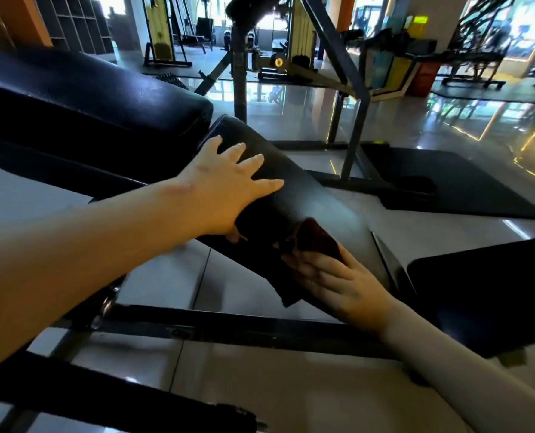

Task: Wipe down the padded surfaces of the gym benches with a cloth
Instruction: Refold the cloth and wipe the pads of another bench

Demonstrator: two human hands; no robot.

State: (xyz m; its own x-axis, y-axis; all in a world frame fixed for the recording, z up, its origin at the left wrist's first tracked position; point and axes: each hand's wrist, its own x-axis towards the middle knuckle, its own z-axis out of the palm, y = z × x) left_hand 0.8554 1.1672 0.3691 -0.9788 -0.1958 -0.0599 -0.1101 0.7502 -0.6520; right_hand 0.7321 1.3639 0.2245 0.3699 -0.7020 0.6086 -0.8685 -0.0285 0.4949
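Observation:
A narrow black padded bench pad (309,195) slopes from the upper middle down to the lower right. My left hand (225,185) lies on its upper part with fingers spread flat and the thumb under the pad's edge. Lower on the pad, my right hand (331,276) presses a dark cloth (316,237) against the surface with straight fingers. Part of the cloth hangs over the pad's near edge. A larger black padded seat (81,98) sits to the upper left, touching the narrow pad's top end.
The bench's black steel frame bars (228,326) cross the tiled floor below my arms. A black floor mat (447,179) lies to the right, another black pad (491,292) at the lower right. Gym machines and a steel rack (347,98) stand behind.

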